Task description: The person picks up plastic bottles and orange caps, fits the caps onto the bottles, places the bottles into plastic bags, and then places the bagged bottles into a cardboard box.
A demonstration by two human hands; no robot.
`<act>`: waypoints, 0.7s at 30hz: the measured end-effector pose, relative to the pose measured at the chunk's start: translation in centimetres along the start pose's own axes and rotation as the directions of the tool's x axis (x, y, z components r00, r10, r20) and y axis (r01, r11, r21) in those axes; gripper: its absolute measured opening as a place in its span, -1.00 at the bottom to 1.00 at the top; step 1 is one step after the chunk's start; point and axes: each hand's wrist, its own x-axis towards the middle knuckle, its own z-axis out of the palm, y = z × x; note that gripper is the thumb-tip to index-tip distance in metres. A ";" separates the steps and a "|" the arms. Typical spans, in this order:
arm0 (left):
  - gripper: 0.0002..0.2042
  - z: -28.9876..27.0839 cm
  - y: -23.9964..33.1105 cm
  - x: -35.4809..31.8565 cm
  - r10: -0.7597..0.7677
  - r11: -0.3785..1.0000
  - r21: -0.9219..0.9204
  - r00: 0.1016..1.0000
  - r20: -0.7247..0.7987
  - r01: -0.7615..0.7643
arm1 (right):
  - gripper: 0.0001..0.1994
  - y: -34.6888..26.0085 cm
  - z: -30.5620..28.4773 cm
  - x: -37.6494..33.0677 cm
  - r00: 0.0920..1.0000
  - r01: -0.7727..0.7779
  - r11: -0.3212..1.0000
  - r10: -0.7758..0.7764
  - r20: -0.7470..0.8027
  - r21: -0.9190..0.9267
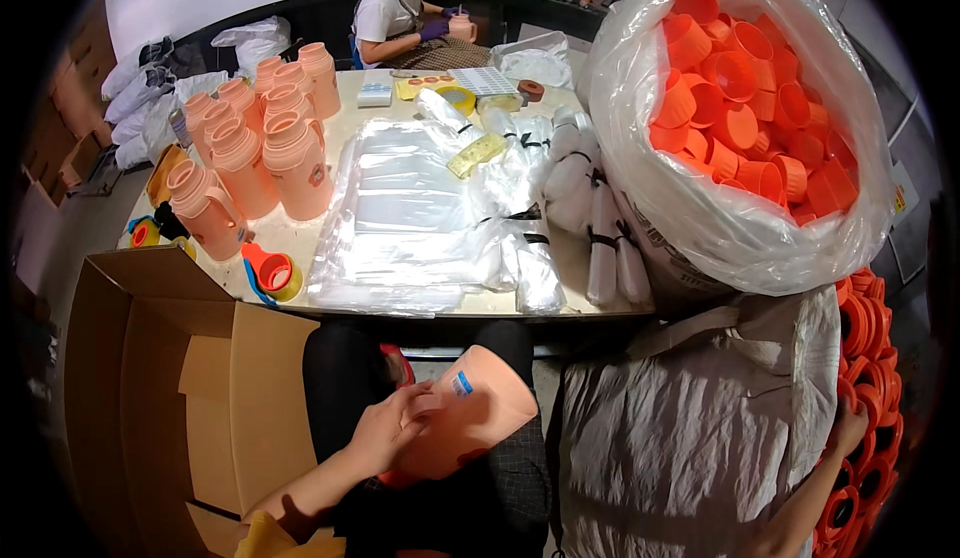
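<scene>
The left hand [388, 432] is holding a peach jug [488, 410] by its handle [427, 404] over the lap [340, 383], fingers clamped round it, while the right hand [849, 428] is reaching orange rings [872, 405], its fingers too hidden to tell.

Peach jug [492, 410], orange cups [737, 126], brown carton [272, 403]

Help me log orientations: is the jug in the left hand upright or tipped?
Tipped: the peach jug slants over the lap in the left hand, its broad end angled rightward.
</scene>
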 end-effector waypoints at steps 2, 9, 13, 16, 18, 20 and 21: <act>-0.61 0.7 -0.7 0.0 -0.024 0.999 -0.032 0.999 0.021 0.025 | -0.25 4.4 -0.9 3.4 0.964 -0.165 0.982 0.180 -0.195 0.089; -0.63 0.3 -3.8 -1.4 0.052 0.964 -0.257 0.995 -0.085 -0.072 | -0.50 -10.7 -2.0 -8.5 0.994 0.088 0.390 0.023 -0.105 0.917; -0.62 0.2 -4.2 -2.9 0.030 0.937 -0.343 0.991 -0.130 -0.073 | -0.51 -18.5 11.2 -31.9 0.604 -0.737 0.112 -0.331 0.725 0.666; -0.71 0.6 -3.7 -2.1 0.164 0.921 -0.309 0.956 -0.244 -0.237 | -0.48 -19.1 21.7 -45.8 0.696 -0.319 0.585 -0.390 0.603 0.746; -0.76 1.7 -6.3 -3.7 0.083 0.903 -0.387 0.961 -0.264 -0.184 | -0.53 -23.8 20.4 -49.7 0.810 0.185 0.645 -0.527 0.256 0.742; -0.77 2.1 -7.9 -4.8 -0.034 0.844 -0.530 0.979 -0.203 -0.080 | -0.63 -24.9 17.3 -49.5 0.724 0.214 0.699 -0.582 0.370 0.682; -0.76 2.3 -7.3 -8.2 -0.209 0.793 -0.600 0.973 -0.102 0.107 | -0.57 -26.2 15.5 -49.2 0.575 0.267 0.605 -0.725 0.380 0.750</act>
